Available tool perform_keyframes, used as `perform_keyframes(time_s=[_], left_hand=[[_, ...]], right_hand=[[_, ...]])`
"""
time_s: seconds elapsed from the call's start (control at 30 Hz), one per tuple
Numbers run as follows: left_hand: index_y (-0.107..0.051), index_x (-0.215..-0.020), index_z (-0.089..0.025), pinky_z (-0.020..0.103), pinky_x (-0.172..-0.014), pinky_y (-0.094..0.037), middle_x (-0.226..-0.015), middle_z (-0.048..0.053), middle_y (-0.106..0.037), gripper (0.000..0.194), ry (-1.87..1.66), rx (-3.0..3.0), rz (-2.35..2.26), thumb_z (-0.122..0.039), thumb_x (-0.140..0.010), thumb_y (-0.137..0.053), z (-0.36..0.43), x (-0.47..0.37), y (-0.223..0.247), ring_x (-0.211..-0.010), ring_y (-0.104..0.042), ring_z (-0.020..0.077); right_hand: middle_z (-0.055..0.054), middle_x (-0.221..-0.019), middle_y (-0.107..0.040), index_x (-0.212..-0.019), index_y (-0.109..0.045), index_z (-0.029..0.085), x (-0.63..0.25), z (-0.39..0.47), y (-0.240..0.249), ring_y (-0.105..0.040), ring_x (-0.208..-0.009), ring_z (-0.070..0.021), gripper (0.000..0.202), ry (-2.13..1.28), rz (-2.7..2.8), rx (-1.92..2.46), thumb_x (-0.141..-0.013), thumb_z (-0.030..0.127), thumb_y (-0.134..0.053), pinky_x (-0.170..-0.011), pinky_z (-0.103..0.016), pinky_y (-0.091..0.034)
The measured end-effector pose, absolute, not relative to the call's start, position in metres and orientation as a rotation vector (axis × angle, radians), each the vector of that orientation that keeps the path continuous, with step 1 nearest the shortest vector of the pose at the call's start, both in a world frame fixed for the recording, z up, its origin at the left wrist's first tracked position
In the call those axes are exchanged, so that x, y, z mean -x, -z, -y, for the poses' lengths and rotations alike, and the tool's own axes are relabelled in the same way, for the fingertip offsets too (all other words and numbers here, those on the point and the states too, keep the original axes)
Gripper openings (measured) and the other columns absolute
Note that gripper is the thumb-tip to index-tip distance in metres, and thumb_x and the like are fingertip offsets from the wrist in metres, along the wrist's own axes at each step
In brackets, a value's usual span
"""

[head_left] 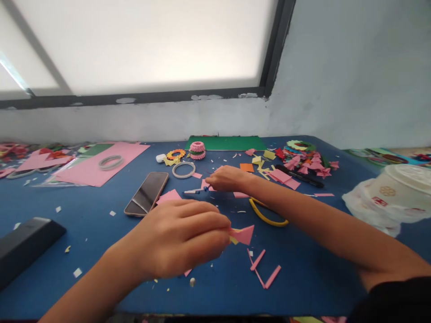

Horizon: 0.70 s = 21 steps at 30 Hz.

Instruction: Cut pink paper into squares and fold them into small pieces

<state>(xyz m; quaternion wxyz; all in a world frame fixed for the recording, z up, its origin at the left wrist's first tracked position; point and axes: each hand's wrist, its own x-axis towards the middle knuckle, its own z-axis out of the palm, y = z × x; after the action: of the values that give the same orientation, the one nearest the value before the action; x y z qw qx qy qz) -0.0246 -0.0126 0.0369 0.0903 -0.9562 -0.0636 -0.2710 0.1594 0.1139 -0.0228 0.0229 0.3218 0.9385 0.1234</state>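
Note:
In the lower middle, my left hand (190, 235) is closed on a folded pink and yellow paper piece (244, 234), whose flared end sticks out to the right. My right hand (224, 178) reaches farther out over the table, its fingers bent down by some pink paper scraps (204, 184). Just left of its fingertips lies a small white and blue tool (195, 191). What the right fingertips touch is hidden. Rolled pink strips (257, 260) lie nearer, right of my left hand. A yellow ring-shaped band (269, 217) rests under my right forearm.
A phone (147, 194) lies left of centre, with tape rolls (183, 170) and pink sheets (101, 166) beyond. A dark block (28, 244) sits at left. Folded paper pieces (311, 161) and a bagged white tub (393, 193) are at right.

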Motion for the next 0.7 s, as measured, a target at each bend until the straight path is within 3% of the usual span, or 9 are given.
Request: perform_keyframes(time_s=[0.1, 0.27, 0.4, 0.53, 0.7], left_hand=[[-0.061, -0.088, -0.018, 0.024, -0.069, -0.052, -0.091, 0.0, -0.069, 0.014, 0.821, 2.819, 0.159, -0.015, -0.086, -0.048, 0.02, 0.025, -0.04, -0.083, -0.062, 0.0131], [-0.061, -0.085, -0.017, 0.024, -0.066, -0.051, -0.091, 0.0, -0.069, 0.012, 0.825, 2.778, 0.142, -0.014, -0.084, -0.05, 0.025, 0.023, -0.039, -0.083, -0.063, 0.0136], [-0.061, -0.084, -0.016, 0.023, -0.063, -0.051, -0.091, 0.001, -0.069, 0.01, 0.791, 2.76, 0.123, -0.015, -0.085, -0.051, 0.021, 0.02, -0.036, -0.081, -0.063, 0.0132], [-0.061, -0.084, -0.015, 0.023, -0.061, -0.05, -0.09, 0.002, -0.07, 0.007, 0.775, 2.782, 0.115, -0.015, -0.083, -0.054, 0.019, 0.017, -0.036, -0.078, -0.063, 0.013], [-0.061, -0.084, -0.014, 0.023, -0.063, -0.05, -0.089, 0.002, -0.07, 0.004, 0.771, 2.811, 0.134, -0.014, -0.079, -0.059, 0.02, 0.015, -0.035, -0.08, -0.062, 0.0133]], right_hand=[[-0.008, -0.07, -0.065, -0.089, -0.056, 0.012, -0.173, -0.09, 0.005, -0.061, -0.064, -0.016, 0.015, -0.169, -3.033, -1.496, -0.087, 0.021, -0.043, -0.055, -0.024, -0.038], [0.002, -0.052, -0.055, -0.067, -0.047, 0.017, -0.198, -0.019, -0.024, -0.049, -0.04, -0.0068, 0.033, 1.237, -3.366, -1.803, -0.09, 0.039, -0.041, -0.041, -0.019, -0.038], [0.006, -0.05, -0.052, -0.066, -0.048, 0.021, -0.205, 0.034, -0.023, -0.045, -0.036, -0.0052, 0.027, 1.936, -3.502, -1.686, -0.089, 0.036, -0.046, -0.032, -0.017, -0.033], [0.006, -0.054, -0.054, -0.074, -0.048, 0.024, -0.205, 0.06, -0.007, -0.05, -0.041, -0.0074, 0.016, 1.939, -3.557, -1.445, -0.088, 0.032, -0.049, -0.036, -0.018, -0.039], [0.004, -0.062, -0.061, -0.077, -0.051, 0.025, -0.203, 0.066, -0.003, -0.057, -0.048, -0.009, 0.009, 1.265, -3.657, -1.516, -0.082, 0.028, -0.058, -0.041, -0.019, -0.044]])
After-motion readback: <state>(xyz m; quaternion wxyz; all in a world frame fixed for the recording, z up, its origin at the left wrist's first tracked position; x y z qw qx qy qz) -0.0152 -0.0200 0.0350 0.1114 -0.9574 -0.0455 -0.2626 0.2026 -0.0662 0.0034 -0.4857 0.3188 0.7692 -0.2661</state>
